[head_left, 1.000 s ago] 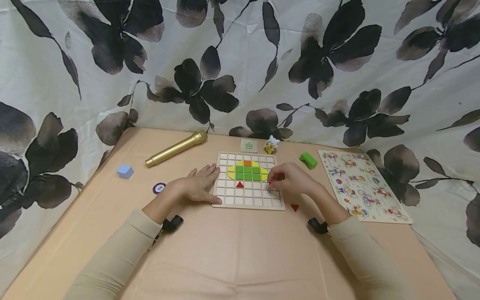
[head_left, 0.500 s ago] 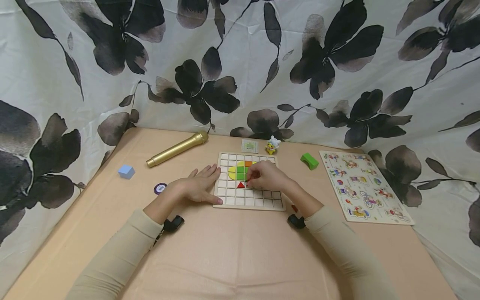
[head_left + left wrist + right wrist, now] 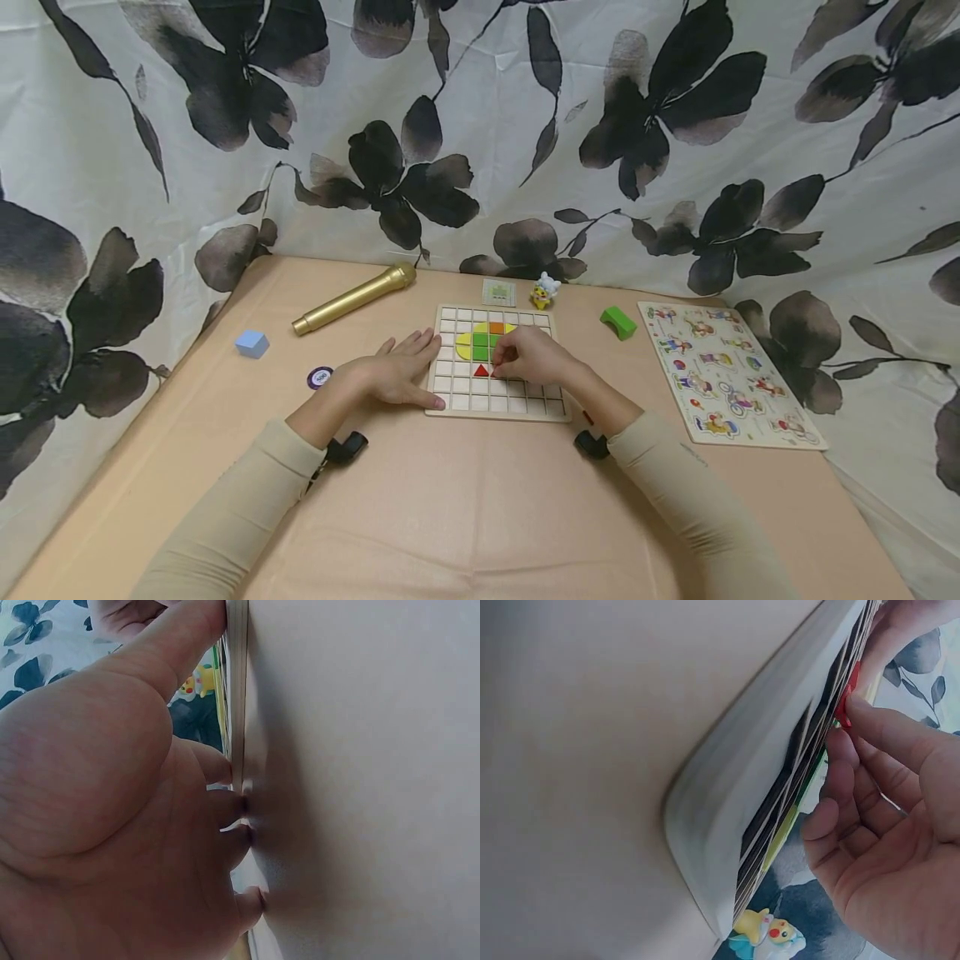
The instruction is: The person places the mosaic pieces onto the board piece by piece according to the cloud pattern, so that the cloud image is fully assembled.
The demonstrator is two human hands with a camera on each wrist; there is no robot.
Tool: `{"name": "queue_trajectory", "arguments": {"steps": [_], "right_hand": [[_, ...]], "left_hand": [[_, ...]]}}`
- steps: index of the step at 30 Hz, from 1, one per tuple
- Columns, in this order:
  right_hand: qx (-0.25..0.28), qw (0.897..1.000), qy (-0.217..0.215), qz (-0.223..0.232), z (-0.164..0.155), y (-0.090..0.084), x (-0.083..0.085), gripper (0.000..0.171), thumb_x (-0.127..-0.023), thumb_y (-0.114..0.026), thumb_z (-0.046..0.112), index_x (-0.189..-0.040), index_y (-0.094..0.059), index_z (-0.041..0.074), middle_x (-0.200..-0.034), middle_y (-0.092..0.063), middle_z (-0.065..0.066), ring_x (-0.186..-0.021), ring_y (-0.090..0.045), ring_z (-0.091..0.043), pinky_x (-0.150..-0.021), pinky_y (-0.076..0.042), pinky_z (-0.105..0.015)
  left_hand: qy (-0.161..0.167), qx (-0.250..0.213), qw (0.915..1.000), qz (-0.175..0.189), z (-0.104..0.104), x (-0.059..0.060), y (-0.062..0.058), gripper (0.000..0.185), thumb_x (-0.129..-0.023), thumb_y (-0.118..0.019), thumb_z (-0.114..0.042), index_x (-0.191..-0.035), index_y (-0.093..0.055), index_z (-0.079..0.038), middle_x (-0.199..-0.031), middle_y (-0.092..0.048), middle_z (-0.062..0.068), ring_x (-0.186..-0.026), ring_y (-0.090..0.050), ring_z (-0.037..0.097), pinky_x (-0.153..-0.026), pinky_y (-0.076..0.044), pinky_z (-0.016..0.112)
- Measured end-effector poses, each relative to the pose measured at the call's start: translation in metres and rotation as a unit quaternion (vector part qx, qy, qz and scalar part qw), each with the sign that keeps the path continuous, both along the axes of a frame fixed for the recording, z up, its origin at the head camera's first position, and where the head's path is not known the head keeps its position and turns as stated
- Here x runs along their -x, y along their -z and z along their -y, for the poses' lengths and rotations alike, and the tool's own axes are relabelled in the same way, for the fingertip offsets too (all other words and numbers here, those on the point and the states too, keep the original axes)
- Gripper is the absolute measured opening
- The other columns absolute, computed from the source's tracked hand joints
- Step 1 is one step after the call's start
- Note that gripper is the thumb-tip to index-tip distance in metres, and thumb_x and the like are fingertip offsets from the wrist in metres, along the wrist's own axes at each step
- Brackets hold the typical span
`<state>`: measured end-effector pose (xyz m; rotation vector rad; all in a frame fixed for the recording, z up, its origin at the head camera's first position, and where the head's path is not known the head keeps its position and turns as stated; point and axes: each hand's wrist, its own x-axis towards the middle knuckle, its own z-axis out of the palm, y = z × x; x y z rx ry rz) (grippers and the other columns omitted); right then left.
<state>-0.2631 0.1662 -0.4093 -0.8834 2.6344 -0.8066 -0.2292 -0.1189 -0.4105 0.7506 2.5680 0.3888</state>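
My left hand [image 3: 397, 371] rests with fingers spread along the left edge of a white gridded wooden board [image 3: 480, 406]; its thumb touches the near left part. Over the board's middle, my right hand [image 3: 528, 356] pinches a small red tile [image 3: 844, 711] between thumb and fingers, seen best in the right wrist view. Just left of those fingertips, a red triangle tile [image 3: 481, 371] lies in a cell. Green square tiles [image 3: 480, 346], yellow curved tiles [image 3: 464, 346] and an orange tile [image 3: 497, 328] fill cells above. My right hand covers the pattern's right side.
Behind the board are a small picture card [image 3: 498, 292] and a chick figurine [image 3: 544, 292]. A green block [image 3: 618, 322] and picture puzzle board [image 3: 731, 375] lie right. Left are a gold microphone [image 3: 352, 300], blue block [image 3: 252, 343] and round purple-and-white chip [image 3: 319, 377].
My right hand has moved left from the board's right edge to its middle, carrying the red tile down beside the red triangle. The left hand stays in place.
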Motion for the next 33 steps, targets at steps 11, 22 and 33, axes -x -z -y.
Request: {"name": "queue_trajectory", "arguments": {"steps": [11, 22, 33], "right_hand": [[-0.023, 1.0, 0.002, -0.02, 0.006, -0.001, -0.003, 0.006, -0.09, -0.083, 0.018, -0.088, -0.08, 0.013, -0.077, -0.072, 0.005, -0.073, -0.059, -0.011, -0.068, -0.05, -0.026], [-0.051, 0.997, 0.014, -0.051, 0.005, -0.003, -0.008, 0.009, -0.091, -0.082, 0.025, -0.091, -0.082, 0.015, -0.079, -0.074, 0.009, -0.078, -0.061, -0.011, -0.074, -0.052, -0.029], [0.012, 0.999, 0.032, -0.013, -0.056, -0.019, -0.023, 0.024, -0.094, -0.079, 0.024, -0.114, -0.08, 0.011, -0.099, -0.075, 0.004, -0.085, -0.058, -0.018, -0.071, -0.05, -0.03]], "left_hand": [[0.0, -0.003, 1.0, -0.002, 0.002, -0.001, 0.0, 0.114, -0.094, -0.065, -0.064, -0.166, -0.004, 0.0, -0.175, 0.004, 0.02, -0.162, 0.004, 0.039, -0.128, 0.0, 0.066], [-0.012, -0.012, 0.9999, -0.001, 0.006, 0.013, 0.025, 0.126, -0.084, -0.062, -0.081, -0.168, 0.0, -0.01, -0.176, 0.01, 0.009, -0.163, 0.01, 0.028, -0.129, 0.004, 0.061], [-0.009, -0.028, 0.9996, 0.0, 0.007, 0.013, 0.027, 0.128, -0.083, -0.063, -0.082, -0.168, -0.003, -0.007, -0.176, 0.008, 0.014, -0.163, 0.009, 0.034, -0.128, 0.004, 0.066]]}}
